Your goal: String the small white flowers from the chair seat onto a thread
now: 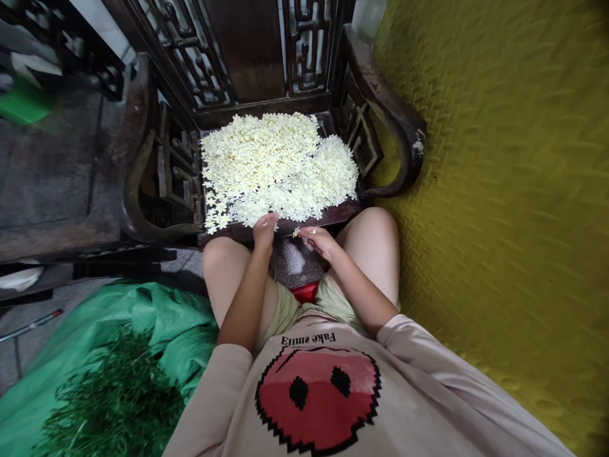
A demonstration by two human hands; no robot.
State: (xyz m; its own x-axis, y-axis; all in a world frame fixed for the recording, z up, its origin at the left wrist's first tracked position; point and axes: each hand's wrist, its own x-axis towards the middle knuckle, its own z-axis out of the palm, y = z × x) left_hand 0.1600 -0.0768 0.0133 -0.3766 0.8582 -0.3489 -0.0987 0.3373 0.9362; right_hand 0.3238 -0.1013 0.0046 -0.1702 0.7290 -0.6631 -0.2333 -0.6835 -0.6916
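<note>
Heap of small white flowers [278, 165] covers the carved chair seat [330, 217], thinning out at the seat's front-left corner, right on the lip. Your left hand [265, 230] sits at the front edge, fingers curled down into the fringe of the heap; can't tell if they've pinched one. Your right hand [321, 241] is just off the front edge, over your lap, fingers closed on what looks like a single flower [295, 232].

Risks, judged from this:
- A wrist or sleeve dragged along the front edge could sweep loose flowers off onto the floor [297, 263] between your knees. The front-left corner looks likeliest to go.
- Pulling from the bottom of the heap could make it slump forward over the lip.
- The pinched flower is tiny, so a loose grip drops it.
- A knee bumping the seat could shake flowers off.

Green sack [162, 317] of stems [111, 400] lies well apart, by your left side.
</note>
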